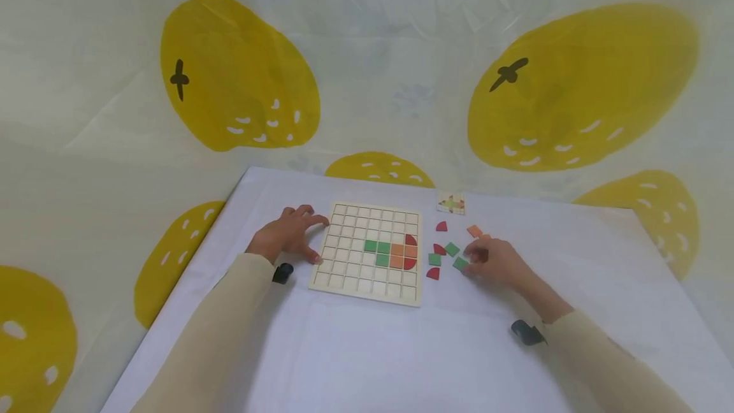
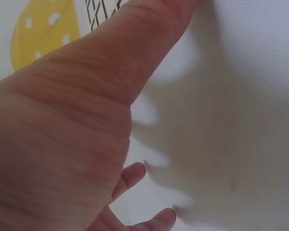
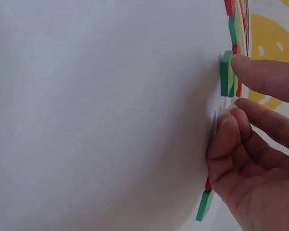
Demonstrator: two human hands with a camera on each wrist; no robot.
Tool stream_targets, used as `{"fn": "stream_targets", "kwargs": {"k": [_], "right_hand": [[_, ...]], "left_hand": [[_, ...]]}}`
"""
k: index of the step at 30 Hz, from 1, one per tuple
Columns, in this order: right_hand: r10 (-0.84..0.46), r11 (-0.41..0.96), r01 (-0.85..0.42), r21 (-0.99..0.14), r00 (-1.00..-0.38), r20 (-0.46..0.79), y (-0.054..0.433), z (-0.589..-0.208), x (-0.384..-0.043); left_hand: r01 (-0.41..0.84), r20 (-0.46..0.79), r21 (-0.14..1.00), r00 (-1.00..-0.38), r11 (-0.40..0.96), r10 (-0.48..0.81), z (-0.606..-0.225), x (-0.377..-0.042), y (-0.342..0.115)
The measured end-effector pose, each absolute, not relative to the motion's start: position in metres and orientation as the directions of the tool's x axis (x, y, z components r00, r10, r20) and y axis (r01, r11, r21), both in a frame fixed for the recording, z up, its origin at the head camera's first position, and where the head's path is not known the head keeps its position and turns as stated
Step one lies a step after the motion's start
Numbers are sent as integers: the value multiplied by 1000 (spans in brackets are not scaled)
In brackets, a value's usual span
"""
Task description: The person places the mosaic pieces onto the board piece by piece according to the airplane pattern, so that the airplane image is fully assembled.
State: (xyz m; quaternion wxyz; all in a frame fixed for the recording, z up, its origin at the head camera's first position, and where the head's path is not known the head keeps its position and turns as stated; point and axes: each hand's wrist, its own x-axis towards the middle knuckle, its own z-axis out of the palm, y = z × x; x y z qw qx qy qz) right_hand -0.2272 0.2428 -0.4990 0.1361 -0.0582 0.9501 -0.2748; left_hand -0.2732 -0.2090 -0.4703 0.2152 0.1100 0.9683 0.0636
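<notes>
A pale wooden grid board [image 1: 344, 268] lies on the white table, with several green squares [image 1: 370, 246], orange squares [image 1: 397, 260] and red quarter-circles [image 1: 410, 264] set in its right half. At its left edge my left hand [image 1: 289, 232] is spread, index finger and thumb touching the rim. My right hand [image 1: 497, 261] is among loose pieces right of the board. Its thumb touches a green square tile [image 3: 225, 74], while a gap separates thumb and index finger and the other fingers curl loosely. An orange tile [image 1: 474, 231] lies just beyond that hand, another partly hidden behind it.
Between board and right hand lie loose red quarter-circles [image 1: 441, 226] and green squares [image 1: 434, 259]. A small pattern card [image 1: 451, 203] sits near the table's back edge. Behind the table [image 1: 355, 349] hangs a pale cloth [image 1: 395, 94] with large yellow fruit shapes.
</notes>
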Motion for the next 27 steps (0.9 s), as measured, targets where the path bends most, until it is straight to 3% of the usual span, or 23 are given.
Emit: {"fn": "stream_targets", "kwargs": {"k": [17,27], "right_hand": [[-219,871,-101,-481,-956,-196,234,-506,-229],[-290,814,-197,-546,-953,-89,226,-507,-225]], "left_hand": [[150,-424,196,-878,969,222,-471,-271,-209],[166,-413,202,-879,965,237,-474,-270,-211]]}}
